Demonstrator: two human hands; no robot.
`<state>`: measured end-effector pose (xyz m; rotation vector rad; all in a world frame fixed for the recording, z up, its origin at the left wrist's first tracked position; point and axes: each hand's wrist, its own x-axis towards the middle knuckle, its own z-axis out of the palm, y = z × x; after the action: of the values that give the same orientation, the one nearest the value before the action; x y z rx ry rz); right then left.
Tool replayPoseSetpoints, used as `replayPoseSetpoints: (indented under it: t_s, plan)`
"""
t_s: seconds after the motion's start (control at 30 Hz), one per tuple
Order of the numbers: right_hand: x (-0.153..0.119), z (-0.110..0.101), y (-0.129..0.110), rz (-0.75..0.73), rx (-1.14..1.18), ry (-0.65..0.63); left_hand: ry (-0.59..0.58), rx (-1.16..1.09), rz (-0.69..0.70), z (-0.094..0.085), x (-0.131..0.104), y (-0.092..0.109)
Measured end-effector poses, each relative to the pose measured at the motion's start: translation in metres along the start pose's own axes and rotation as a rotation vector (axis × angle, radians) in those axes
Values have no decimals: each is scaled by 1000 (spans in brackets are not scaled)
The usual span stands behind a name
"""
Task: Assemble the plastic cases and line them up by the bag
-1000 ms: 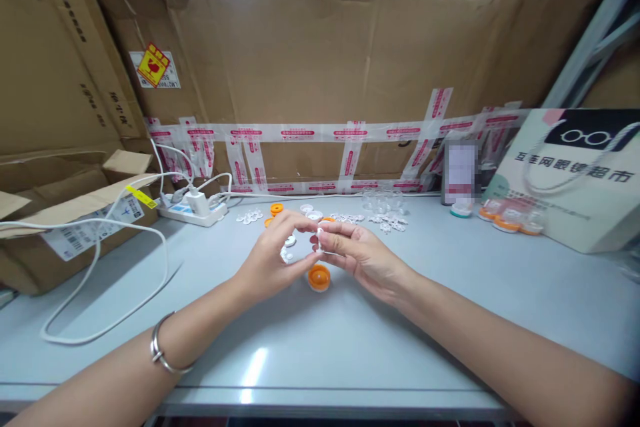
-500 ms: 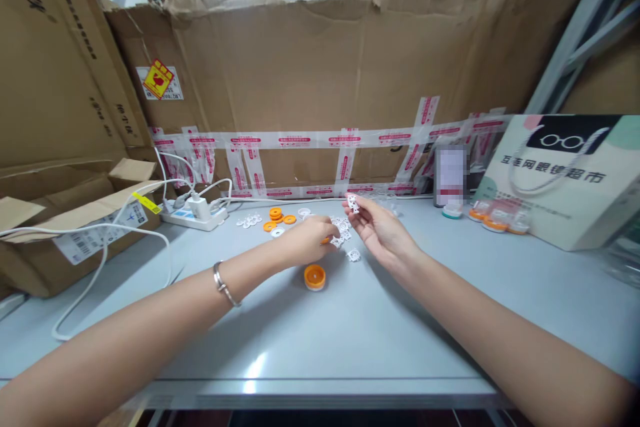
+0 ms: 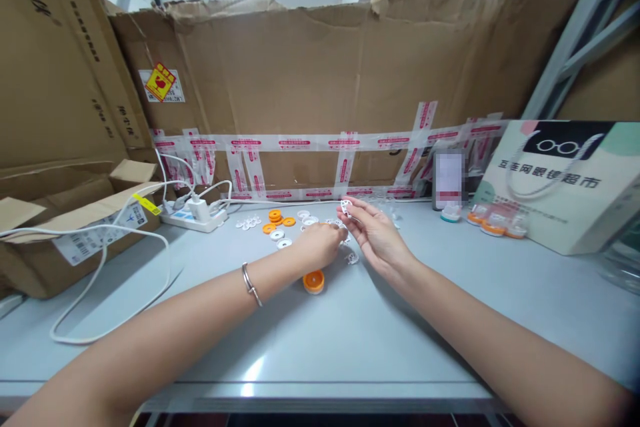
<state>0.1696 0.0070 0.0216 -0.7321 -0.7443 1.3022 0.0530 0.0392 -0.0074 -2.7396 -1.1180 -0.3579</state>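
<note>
My right hand [image 3: 377, 235] pinches a small white openwork plastic piece [image 3: 346, 207] between thumb and fingertips, held up off the table. Just left of it, my left hand [image 3: 324, 245] has its fingers drawn together over a pile of similar white pieces, partly covering them; what its fingertips hold, if anything, is hidden. One loose white piece [image 3: 352, 258] lies below the fingertips. An orange round part with a white base [image 3: 314, 281] sits on the table under my left wrist. Left of my left hand are several orange discs [image 3: 275, 215] and white rings [image 3: 284, 243].
Small white parts [image 3: 249, 222] lie near a power strip [image 3: 197, 217] with white cables. An open carton [image 3: 75, 227] stands left. Toward the right are a phone [image 3: 449, 177], capped orange-white units [image 3: 495, 223] and a paper bag [image 3: 560, 180]. Tall cardboard [image 3: 310, 80] closes off the back.
My left hand has moved right, closer to my right hand, uncovering more white rings. The white piece in my right hand has shifted slightly left and turned.
</note>
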Motion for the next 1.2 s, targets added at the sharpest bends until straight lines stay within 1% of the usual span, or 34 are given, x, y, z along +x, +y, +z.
replayPoseSetpoints:
  t_s: [0.07, 0.17, 0.23, 0.27, 0.37, 0.43, 0.5, 0.57, 0.67, 0.77, 0.8, 0.9, 1.03, 1.2]
  plan:
    - [0, 0, 0, -17, 7, 5, 23, -22, -13, -11, -5, -3]
    - [-2, 1, 1, -29, 23, -1, 82, -75, -49, -33, -23, -14]
    - [-5, 1, 2, -9, 14, -26, 150, -244, -115, -44, -40, -25]
    - [-7, 2, 4, 8, -1, -46, 153, -355, -148, -48, -49, -31]
    - [-12, 3, 9, 81, -94, -138, 148, -781, -248, -51, -71, -45]
    - [-15, 3, 13, 132, -173, -217, 133, -1040, -296, -50, -78, -50]
    - [-17, 4, 16, 168, -239, -288, 126, -1177, -322, -50, -81, -51]
    - [-19, 4, 19, 189, -294, -333, 147, -1227, -311, -50, -82, -50]
    - [-21, 5, 20, 216, -362, -364, 242, -1235, -223, -48, -83, -47]
    - [-24, 5, 21, 246, -377, -386, 411, -1073, -98, -45, -83, -44]
    - [-24, 5, 21, 255, -371, -393, 448, -1010, -56, -44, -83, -42]
    - [-27, 6, 21, 267, -341, -432, 472, -911, 30, -41, -81, -37]
    - [-28, 8, 20, 248, -283, -495, 503, -827, 47, -39, -82, -35]
    - [-27, 8, 19, 273, -253, -454, 554, -681, 103, -39, -85, -40]
